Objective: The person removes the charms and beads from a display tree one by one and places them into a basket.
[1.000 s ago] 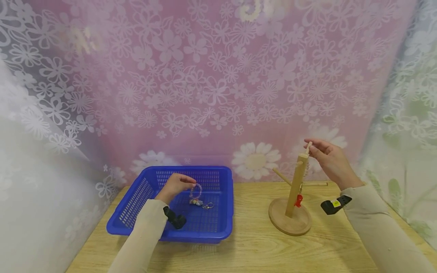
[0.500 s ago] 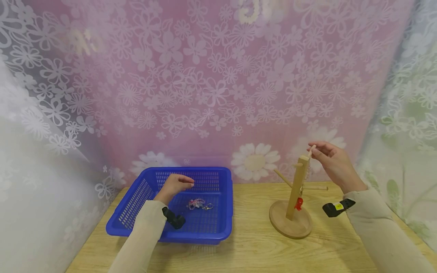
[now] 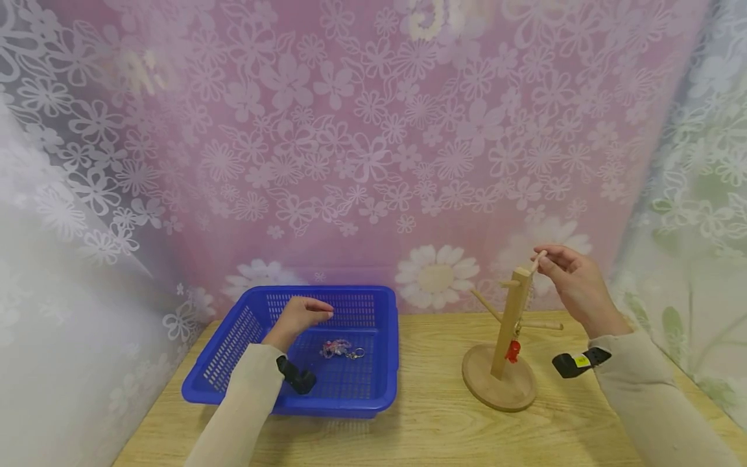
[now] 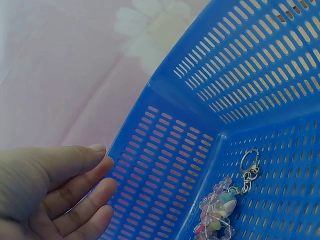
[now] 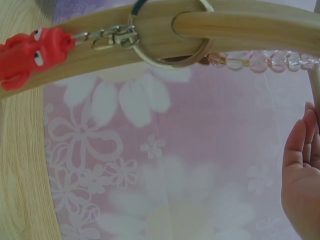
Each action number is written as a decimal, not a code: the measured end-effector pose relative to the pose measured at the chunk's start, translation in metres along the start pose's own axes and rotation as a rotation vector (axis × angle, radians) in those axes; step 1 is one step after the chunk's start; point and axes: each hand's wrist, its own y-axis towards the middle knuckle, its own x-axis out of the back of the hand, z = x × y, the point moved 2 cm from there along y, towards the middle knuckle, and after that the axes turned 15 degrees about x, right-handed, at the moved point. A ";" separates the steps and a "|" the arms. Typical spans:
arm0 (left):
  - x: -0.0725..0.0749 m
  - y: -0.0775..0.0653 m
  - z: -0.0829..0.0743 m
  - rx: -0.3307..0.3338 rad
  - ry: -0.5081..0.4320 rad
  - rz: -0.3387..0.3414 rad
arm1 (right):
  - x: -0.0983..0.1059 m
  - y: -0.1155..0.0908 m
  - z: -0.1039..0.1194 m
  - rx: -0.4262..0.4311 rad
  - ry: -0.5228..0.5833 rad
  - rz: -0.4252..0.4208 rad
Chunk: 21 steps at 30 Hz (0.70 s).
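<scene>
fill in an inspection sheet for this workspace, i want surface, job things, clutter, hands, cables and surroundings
surface: wood-grain table
job's things: blue basket with slotted walls, a beaded keychain lying on its floor; wooden stand on a round base, a red keychain ringed onto one peg, clear and pinkish bead string hanging alongside the post
clutter: nothing seen
left hand: over the basket, holding nothing
right hand: thumb and fingers pinching the stand's upper peg
wrists: a black camera on the left, another on the right
cables: nothing seen
surroundings: pink backdrop with white flower print
</scene>
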 end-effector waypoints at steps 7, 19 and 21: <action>0.002 -0.002 -0.001 -0.027 -0.001 -0.022 | -0.001 -0.001 0.000 0.015 0.031 -0.026; 0.004 -0.006 -0.003 -0.052 -0.022 -0.024 | -0.003 -0.004 0.001 0.042 0.101 -0.081; 0.004 -0.007 -0.005 -0.052 -0.025 -0.022 | -0.004 -0.004 0.002 0.054 0.089 -0.092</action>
